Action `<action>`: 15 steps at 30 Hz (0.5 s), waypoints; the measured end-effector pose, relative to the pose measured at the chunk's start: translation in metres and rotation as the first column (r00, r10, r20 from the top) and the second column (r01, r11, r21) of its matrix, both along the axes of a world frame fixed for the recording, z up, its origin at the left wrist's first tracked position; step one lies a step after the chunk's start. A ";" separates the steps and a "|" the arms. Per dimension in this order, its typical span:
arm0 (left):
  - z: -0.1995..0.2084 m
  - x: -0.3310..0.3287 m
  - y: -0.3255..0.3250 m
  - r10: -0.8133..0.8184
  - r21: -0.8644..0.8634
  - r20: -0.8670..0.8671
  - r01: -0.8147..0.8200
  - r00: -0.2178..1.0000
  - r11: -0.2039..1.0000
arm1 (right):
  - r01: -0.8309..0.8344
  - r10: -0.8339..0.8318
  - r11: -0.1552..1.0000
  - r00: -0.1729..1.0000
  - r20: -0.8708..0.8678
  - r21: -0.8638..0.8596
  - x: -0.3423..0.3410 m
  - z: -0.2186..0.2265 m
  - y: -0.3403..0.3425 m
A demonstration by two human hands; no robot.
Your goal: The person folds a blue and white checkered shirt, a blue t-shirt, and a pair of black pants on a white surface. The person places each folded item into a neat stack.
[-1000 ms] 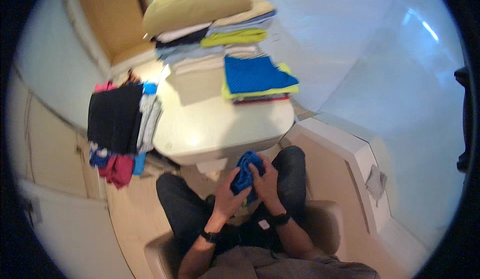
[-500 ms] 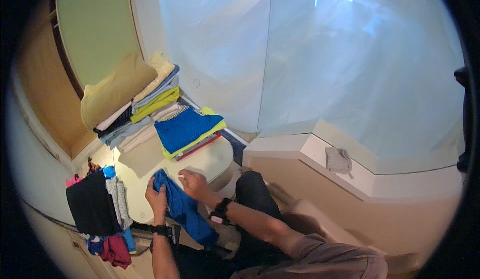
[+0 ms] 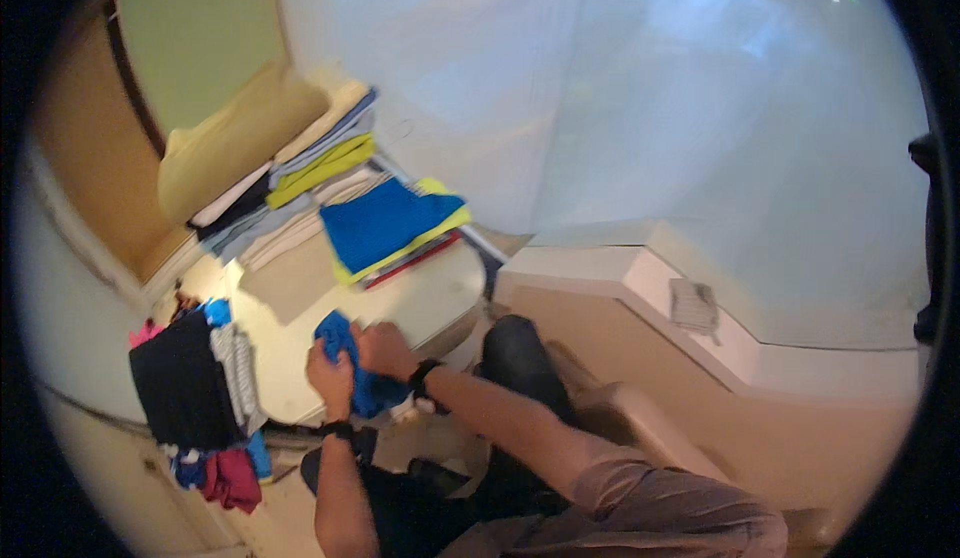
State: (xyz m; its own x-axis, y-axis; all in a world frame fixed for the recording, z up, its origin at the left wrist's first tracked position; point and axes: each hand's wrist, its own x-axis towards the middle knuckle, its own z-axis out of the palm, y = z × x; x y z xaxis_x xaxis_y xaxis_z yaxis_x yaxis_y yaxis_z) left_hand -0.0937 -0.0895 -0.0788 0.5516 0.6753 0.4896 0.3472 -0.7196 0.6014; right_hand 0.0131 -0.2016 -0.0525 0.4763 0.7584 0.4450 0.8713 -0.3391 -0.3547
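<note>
A blue garment [image 3: 374,398] hangs bunched between my hands over the front edge of the pale table; its kind is not plain. My left hand [image 3: 330,375] is closed on its left side, with a blue end sticking up above the fingers. Close beside it, my right hand [image 3: 384,350] grips the cloth higher up and to the right, fingers curled. Beyond them on the table lies a folded blue cloth [image 3: 385,223] on top of a yellow-green one [image 3: 445,220], with red and grey folded pieces under these.
A tall stack of folded clothes, topped by a tan piece [image 3: 245,143], leans at the back left. Black cloth [image 3: 185,383] and other garments hang at the table's left. A small grey knit piece [image 3: 693,306] lies on the white ledge [image 3: 645,278] at right.
My right hand has come left and closed on the blue garment. Its long hanging part has been drawn up and bunched. The view has shifted slightly.
</note>
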 end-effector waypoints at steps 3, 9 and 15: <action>-0.009 0.007 0.001 0.008 -0.021 -0.032 -0.009 0.999 1.000 | -0.073 0.072 0.994 0.997 0.020 0.083 0.020 -0.013 0.014; 0.018 0.000 -0.010 0.016 -0.007 -0.096 -0.017 0.995 1.000 | -0.016 0.016 1.000 1.000 0.025 0.008 0.016 -0.012 0.011; 0.019 0.004 -0.011 0.029 -0.007 -0.090 -0.029 0.996 1.000 | 0.049 -0.048 0.999 0.998 0.035 -0.010 0.024 -0.010 0.014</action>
State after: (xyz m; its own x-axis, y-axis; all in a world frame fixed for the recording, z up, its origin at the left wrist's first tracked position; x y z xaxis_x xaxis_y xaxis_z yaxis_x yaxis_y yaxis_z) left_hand -0.0896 -0.1001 -0.0595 0.5730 0.6956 0.4335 0.4206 -0.7035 0.5729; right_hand 0.0366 -0.1879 -0.0626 0.4972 0.7396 0.4536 0.8653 -0.3849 -0.3210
